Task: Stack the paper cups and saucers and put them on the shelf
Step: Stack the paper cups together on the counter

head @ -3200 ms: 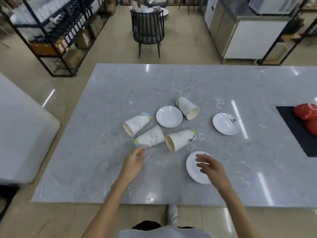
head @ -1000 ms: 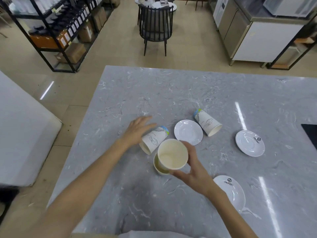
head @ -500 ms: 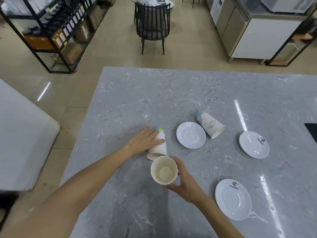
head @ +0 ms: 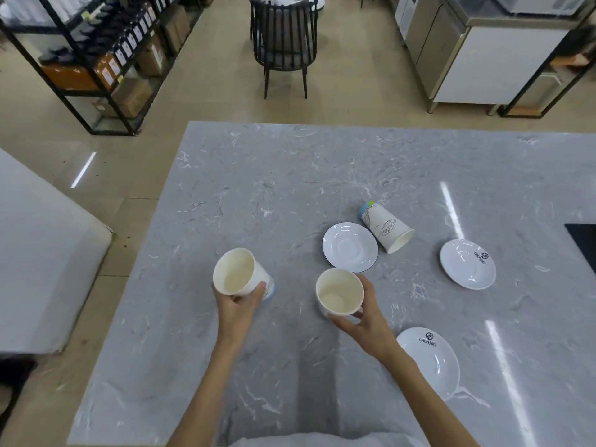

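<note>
Above table (head: 290,175), left hand (head: 237,306) now lifts paper cup (head: 237,275).

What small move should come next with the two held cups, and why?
Probably slide the left cup into the right cup. Each hand, left and right, holds one with its mouth up, apart; another cup lies on its side.

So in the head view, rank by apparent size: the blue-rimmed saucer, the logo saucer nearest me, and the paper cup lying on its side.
1. White logo saucer nearest the person, though nearness enlarges it.
2. Blue-rimmed white saucer.
3. Paper cup lying on its side.
</note>
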Motion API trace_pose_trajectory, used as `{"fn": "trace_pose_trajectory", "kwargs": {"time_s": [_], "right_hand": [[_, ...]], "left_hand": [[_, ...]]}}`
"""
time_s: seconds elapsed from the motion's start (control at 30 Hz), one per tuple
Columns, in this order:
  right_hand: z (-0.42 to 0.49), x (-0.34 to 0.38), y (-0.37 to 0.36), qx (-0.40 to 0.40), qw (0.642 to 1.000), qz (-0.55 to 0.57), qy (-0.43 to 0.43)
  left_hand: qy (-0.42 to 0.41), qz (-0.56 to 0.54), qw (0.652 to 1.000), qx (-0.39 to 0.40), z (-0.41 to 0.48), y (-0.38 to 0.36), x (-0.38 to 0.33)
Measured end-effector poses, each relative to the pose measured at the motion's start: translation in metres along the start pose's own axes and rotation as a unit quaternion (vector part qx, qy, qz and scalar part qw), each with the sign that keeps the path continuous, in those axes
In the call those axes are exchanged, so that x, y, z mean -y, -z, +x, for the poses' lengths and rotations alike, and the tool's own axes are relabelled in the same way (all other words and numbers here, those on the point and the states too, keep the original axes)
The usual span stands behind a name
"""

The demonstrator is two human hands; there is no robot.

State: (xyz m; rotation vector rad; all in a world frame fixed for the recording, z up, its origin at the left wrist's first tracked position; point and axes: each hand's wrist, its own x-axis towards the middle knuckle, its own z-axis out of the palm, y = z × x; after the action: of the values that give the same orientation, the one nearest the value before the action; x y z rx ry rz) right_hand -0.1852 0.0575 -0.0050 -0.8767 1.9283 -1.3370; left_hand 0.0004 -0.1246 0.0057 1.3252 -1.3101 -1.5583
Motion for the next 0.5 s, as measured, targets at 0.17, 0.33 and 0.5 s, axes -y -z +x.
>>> {"fn": "trace_pose_trajectory", "kwargs": {"time_s": [0.17, 0.33, 0.5], "right_hand": [[-0.001, -0.006, 0.002, 0.011, 1.0, 0.009, 0.001], [-0.003, -0.008, -0.001, 0.003, 1.0, 0.012, -0.01], [0.0, -0.014, 0.0, 0.01, 1.0, -0.017, -0.016]], "left_hand": [[-0.1, -0.039, 0.985, 0.133, -0.055, -0.031, -0.047], [-0.119, 0.056, 0.954, 0.271, -0.067, -0.073, -0.044], [-0.095, 0.131, 0.944, 0.288, -0.056, -0.084, -0.006]]}}
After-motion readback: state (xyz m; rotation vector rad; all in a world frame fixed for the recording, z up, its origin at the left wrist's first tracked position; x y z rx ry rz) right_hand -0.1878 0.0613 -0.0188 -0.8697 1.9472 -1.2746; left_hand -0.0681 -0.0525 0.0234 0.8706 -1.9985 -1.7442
